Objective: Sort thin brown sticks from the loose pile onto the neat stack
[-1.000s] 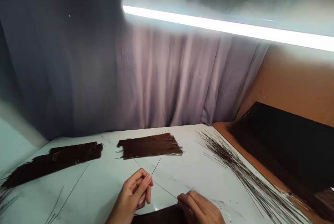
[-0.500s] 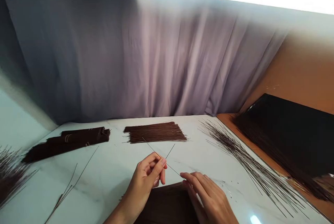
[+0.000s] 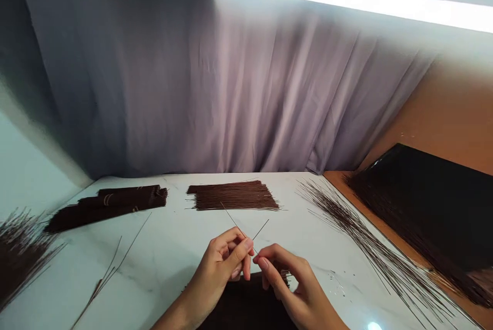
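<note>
Brown thin sticks (image 3: 246,228) crossed, pinched in my left hand (image 3: 225,263) grip; right hand (image 3: 287,281) fingertips touching lower ends, over desk (image 3: 169,253).

- The dark stick pile (image 3: 246,304) just under the hands is cut off by the bottom edge; the left hand (image 3: 223,268) and right hand (image 3: 296,289) cover its upper part.
- Both forearms run out of view at the bottom edge.
- The thin sticks (image 3: 246,230) pinched between the fingertips are too fine to count; they may be two, crossing.
- Far left of the dark stick pile, a loose heap (image 3: 19,253) is cut by the left edge.
- Far right of it, the black sheet (image 3: 431,207) runs off the right edge.
- Specks (image 3: 335,278) right of the pile are too small to identify.
</note>
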Available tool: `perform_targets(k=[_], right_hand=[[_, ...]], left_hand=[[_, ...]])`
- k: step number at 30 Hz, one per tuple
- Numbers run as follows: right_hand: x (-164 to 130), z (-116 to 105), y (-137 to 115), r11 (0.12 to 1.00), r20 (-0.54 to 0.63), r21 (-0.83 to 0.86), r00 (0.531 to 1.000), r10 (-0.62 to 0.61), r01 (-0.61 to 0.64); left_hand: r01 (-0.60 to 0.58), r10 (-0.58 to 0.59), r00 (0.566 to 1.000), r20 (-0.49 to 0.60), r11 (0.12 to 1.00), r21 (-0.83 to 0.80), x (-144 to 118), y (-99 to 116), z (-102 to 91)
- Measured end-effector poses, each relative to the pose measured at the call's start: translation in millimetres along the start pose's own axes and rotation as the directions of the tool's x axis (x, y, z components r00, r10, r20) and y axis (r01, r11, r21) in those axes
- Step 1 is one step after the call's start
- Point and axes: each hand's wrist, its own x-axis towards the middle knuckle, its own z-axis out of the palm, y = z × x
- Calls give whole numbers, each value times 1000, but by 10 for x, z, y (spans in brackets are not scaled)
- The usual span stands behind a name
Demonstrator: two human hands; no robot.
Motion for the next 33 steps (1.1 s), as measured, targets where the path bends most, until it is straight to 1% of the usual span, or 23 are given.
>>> perform_targets(k=[3, 5, 7, 11, 13, 17, 22, 25, 27, 33], right_hand=[[-46, 24, 40, 974, 47, 191, 992, 116, -123], [-54, 18, 50, 951, 91, 266, 986, 140, -160], [-53, 4, 48, 943, 98, 290, 985, 143, -165], [-69, -22, -10, 951, 43, 264, 987, 155, -161], [-89, -39, -57, 965, 13, 216, 988, 152, -151], [-102, -98, -113, 991, -35, 95, 994, 101, -98], [-68, -214, -89, 999, -12, 22, 999, 38, -38], [-64, -274, -89, 1000, -15, -3, 1000, 7, -7], [-63, -295, -102, 1000, -23, -13, 1000, -5, 5], [-57, -292, -127, 1000, 1, -26, 1000, -13, 13]], left_hand=[[12, -12, 1000, -7, 1000, -22, 1, 19, -18], [21, -21, 1000, -1, 999, -26, -4, 33, -19], [23, -23, 1000, 14, 1000, -21, -13, 43, -10], [16, -16, 1000, 26, 1000, -18, -29, 52, 17], [10, -9, 1000, 22, 1000, -18, -36, 55, 30], [6, -5, 1000, 30, 1000, -22, -53, 65, 52], [66, -65, 991, 118, 998, -1, -70, 83, 66], [81, -83, 984, 159, 997, 19, -75, 95, 72], [88, -89, 983, 161, 996, 19, -80, 108, 77], [93, -95, 984, 153, 995, 22, -95, 138, 82]])
